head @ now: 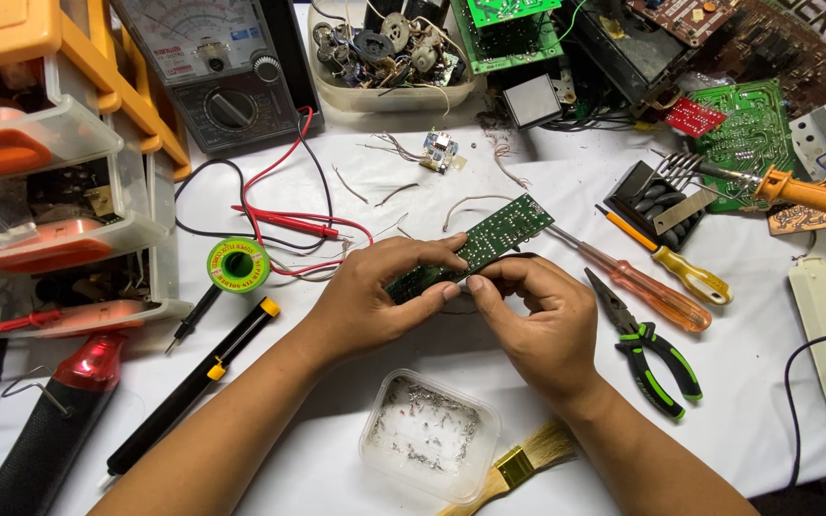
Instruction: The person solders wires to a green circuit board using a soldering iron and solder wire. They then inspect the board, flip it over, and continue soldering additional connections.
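- Our left hand (375, 301) and right hand (537, 320) both pinch the green board (489, 234).
- Just right of our right hand: pliers (652, 354).
- Below both hands: tub (429, 435).

2 hands (375, 296) (537, 320) are showing, sharing 1 green circuit board (489, 239). 2 screwdrivers are lying on the tabletop (547, 182): 1 orange-handled (647, 291), 1 yellow-handled (676, 268). Also lying there are 1 pair of green-handled pliers (652, 358), 1 brush (518, 463), 1 solder spool (238, 265), 1 clear tub (429, 437) and 1 multimeter (217, 72).
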